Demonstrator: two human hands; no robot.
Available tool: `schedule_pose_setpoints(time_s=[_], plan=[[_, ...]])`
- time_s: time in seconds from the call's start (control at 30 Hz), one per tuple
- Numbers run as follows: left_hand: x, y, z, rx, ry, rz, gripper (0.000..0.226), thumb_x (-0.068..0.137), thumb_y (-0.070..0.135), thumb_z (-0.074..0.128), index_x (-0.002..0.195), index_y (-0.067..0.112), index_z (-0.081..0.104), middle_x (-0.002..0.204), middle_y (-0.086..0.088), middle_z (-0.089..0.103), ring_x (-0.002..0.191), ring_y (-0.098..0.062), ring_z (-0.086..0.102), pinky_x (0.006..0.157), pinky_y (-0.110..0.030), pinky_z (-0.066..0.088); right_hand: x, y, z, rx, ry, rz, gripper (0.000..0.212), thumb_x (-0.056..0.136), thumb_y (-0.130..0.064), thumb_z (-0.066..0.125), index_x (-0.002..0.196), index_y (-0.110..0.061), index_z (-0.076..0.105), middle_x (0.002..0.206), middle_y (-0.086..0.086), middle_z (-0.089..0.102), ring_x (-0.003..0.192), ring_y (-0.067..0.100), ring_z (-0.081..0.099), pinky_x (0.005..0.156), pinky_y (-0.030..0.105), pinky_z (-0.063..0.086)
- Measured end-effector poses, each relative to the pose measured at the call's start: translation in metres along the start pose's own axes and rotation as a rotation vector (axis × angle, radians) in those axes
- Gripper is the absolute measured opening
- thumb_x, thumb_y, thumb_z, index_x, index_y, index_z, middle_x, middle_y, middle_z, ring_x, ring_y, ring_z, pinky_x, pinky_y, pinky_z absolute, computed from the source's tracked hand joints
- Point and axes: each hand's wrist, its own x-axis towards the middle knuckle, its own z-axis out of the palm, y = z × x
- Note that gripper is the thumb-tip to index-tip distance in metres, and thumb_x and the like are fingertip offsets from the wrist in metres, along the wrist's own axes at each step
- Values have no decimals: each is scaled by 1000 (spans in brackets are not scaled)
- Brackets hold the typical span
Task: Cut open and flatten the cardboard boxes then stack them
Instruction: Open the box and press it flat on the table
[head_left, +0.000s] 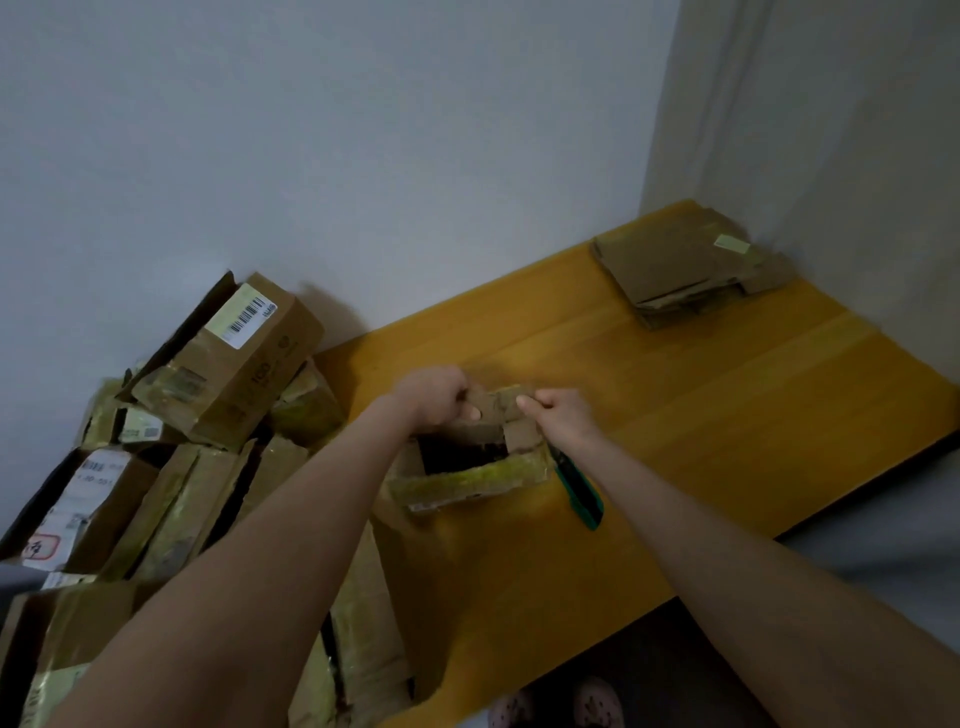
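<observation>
Yellow table (675, 415): box (467, 480) mouth-up, crosswise.

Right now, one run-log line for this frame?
left hand: grips cardboard box flap | right hand: grips another flap | utility knife: on table, unheld | flattened cardboard stack: far corner

Open cardboard box (467, 457), flattened stack (685, 270)

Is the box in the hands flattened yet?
No, the box stands as an open shell, left hand and right hand gripping its flaps.
</observation>
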Motion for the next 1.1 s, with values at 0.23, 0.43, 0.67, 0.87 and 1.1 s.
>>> schedule_pose_setpoints(time_s=[0.23,0.43,0.67,0.87,1.1], plan=[[-4,3,-14,144,730,199,40,87,9,60,127,14,60,121,-9,62,112,-30,56,95,-40,44,32,-16,11,-22,197,154,46,92,-41,56,51,-20,50,59,-1,53,59,22,51,58,33,38],[-15,6,-21,-43,617,213,23,90,25,63,111,19,68,109,-1,68,101,-24,63,81,-35,50,42,-16,13,92,223,179,37,91,-38,58,61,-17,62,62,0,57,66,25,57,62,34,46],[-10,9,57,43,318,131,68,75,41,75,135,18,52,122,-2,52,114,-21,43,94,-26,30,45,-3,16,214,192,295,29,90,-36,60,76,-12,64,90,14,70,87,34,67,83,47,55],[-14,-2,54,5,274,189,65,81,43,71,139,22,49,134,-3,50,128,-21,40,108,-32,30,39,17,22,383,170,312,28,93,-33,61,85,-7,68,69,2,65,66,19,66,74,38,59],[-16,9,54,5,239,159,52,84,34,70,129,18,50,134,-2,51,128,-21,42,103,-33,36,4,58,1,-404,112,319,33,93,-51,53,102,-20,47,91,3,59,81,24,59,61,31,44]])
